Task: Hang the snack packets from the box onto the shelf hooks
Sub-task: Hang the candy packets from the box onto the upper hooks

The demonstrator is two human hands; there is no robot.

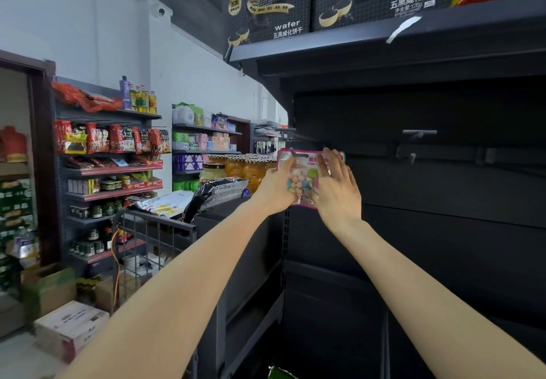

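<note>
Both hands grasp one pink plastic snack packet [307, 177] of pastel sweets: left hand [277, 186] and right hand [335, 189] at its sides, its top at a dark metal shelf hook [295, 153].

A pale white painted wall [88, 24] rose on the left behind dark metal grocery shelving with red edge strips [118, 168]. A grey wire-mesh trolley [153, 236] stood near taped cardboard cartons [71, 325] on the floor.
</note>
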